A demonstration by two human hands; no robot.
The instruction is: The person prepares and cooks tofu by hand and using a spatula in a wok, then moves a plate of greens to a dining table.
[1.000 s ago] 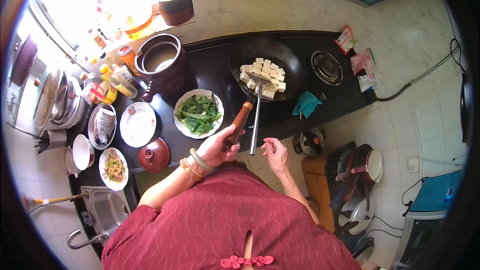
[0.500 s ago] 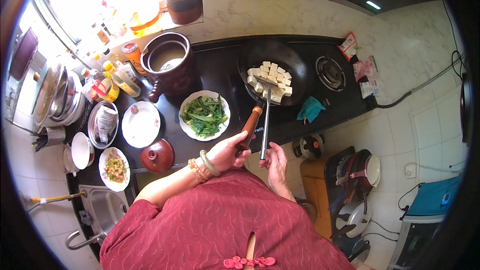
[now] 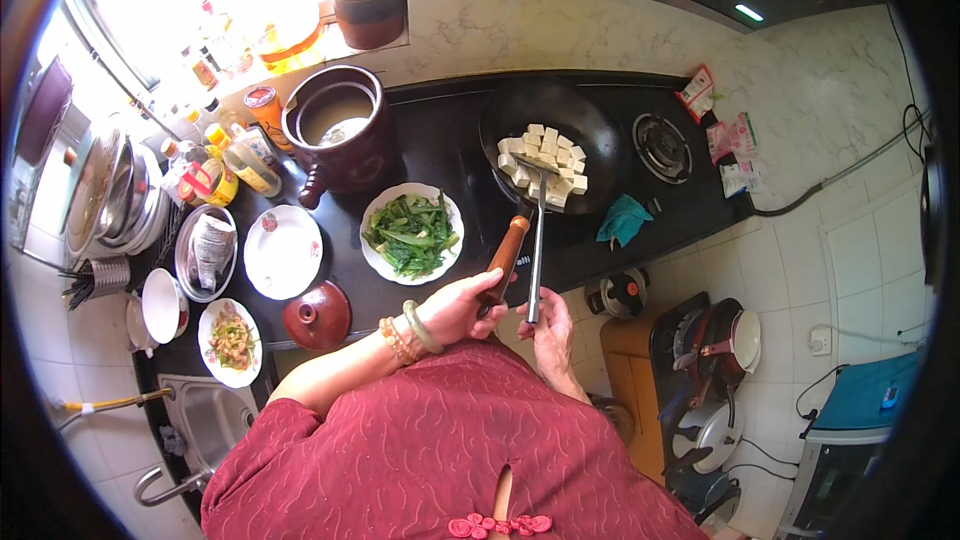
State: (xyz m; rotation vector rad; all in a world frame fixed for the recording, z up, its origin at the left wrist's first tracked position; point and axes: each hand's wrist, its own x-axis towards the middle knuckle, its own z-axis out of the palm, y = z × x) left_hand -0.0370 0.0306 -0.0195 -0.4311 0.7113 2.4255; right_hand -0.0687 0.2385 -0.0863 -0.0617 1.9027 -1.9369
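A black wok [image 3: 590, 135] on the black stove holds several white tofu cubes [image 3: 545, 160]. My left hand [image 3: 458, 305], with bangles at the wrist, grips the wok's brown wooden handle [image 3: 505, 255]. My right hand [image 3: 548, 325] holds the long metal spatula [image 3: 536, 240], whose blade rests among the tofu cubes at the wok's near side.
A plate of cooked greens [image 3: 412, 235] sits left of the wok. A dark clay pot [image 3: 340, 135], an empty white plate [image 3: 283, 250], a brown lid [image 3: 317, 315], bowls and sauce bottles [image 3: 235, 155] crowd the left counter. A teal cloth [image 3: 622, 220] and second burner [image 3: 662, 147] lie right.
The view has shifted slightly; both hands keep their grips on the wok handle and the spatula, and the spatula blade stays in the tofu.
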